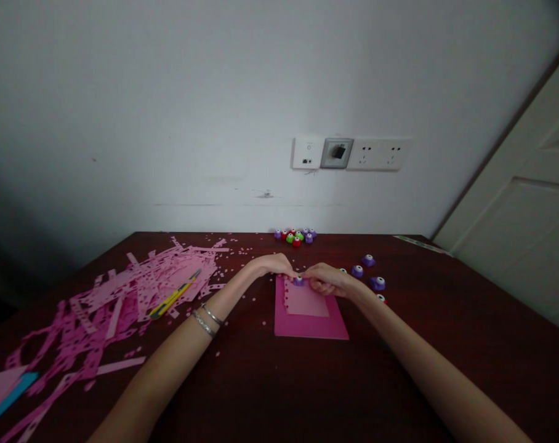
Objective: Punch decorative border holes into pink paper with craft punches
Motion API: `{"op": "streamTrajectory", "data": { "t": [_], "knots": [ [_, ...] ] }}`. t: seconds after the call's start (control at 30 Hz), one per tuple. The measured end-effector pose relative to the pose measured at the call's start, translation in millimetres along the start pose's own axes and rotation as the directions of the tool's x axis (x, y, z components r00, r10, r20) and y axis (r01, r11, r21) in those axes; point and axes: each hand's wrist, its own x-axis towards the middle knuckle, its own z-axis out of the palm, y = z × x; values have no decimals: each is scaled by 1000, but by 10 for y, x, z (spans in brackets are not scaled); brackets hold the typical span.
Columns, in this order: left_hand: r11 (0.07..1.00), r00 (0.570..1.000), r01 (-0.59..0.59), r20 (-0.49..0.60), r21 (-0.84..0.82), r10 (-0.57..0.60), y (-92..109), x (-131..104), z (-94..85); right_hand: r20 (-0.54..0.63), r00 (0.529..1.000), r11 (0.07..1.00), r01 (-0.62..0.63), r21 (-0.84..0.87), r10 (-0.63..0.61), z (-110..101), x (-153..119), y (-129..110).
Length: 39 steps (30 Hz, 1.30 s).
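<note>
Pink scraps (136, 280) at left, yellow cutter (173, 297) among them; now the left hand (277, 264), fingers angled down, right at the purple punch (298, 281) on the pale paper's (307, 301) far edge, midway between hands; right hand (326, 280), fingers curled. Either grip pinching? Can't tell.

Card (307, 303) on sheet (309, 327), scraps (122, 303) left with cutter (175, 295) on top, punches (377, 283) behind and to the right.

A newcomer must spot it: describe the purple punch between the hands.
On the dark table, find the deep-pink sheet bearing a paler sheet. The purple punch sits at the paler sheet's far edge, the only one between left hand and right hand.
</note>
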Motion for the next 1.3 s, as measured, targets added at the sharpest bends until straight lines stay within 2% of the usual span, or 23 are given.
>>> {"op": "streamTrajectory", "data": {
  "t": [0.13, 0.27, 0.4, 0.63, 0.8, 1.0, 1.17, 1.3],
  "knots": [
    [999, 997, -50, -59, 10, 50, 34, -78, -23, -58, 997, 998, 53, -17, -54, -49, -69, -53],
    [991, 993, -67, -90, 112, 78, 29, -134, -14, -106, 991, 996, 74, -50, -79, -64, -100, -63],
    [982, 997, -12, -78, 186, 27, -17, -119, 22, -76, 995, 996, 54, -70, -59, -12, -92, -49],
    [987, 987, 157, 20, 27, -158, -2, -16, 53, -60, 996, 989, -74, -128, 67, 70, -87, -37],
    [982, 976, 171, 151, -86, -156, -39, 77, 18, -32, 989, 977, -147, -154, 144, 90, -31, 18],
    [970, 943, 228, 269, -89, -197, 22, 132, -52, -49, 979, 971, -202, -129, 197, 160, -27, -19],
    [969, 915, 227, 360, -93, -180, 45, 142, -114, 74, 960, 953, -255, -166, 270, 122, -18, -57],
    [969, 904, 241, 374, -49, -206, 76, 172, -137, 140, 934, 933, -299, -199, 329, 62, 37, -36]
  ]
}}
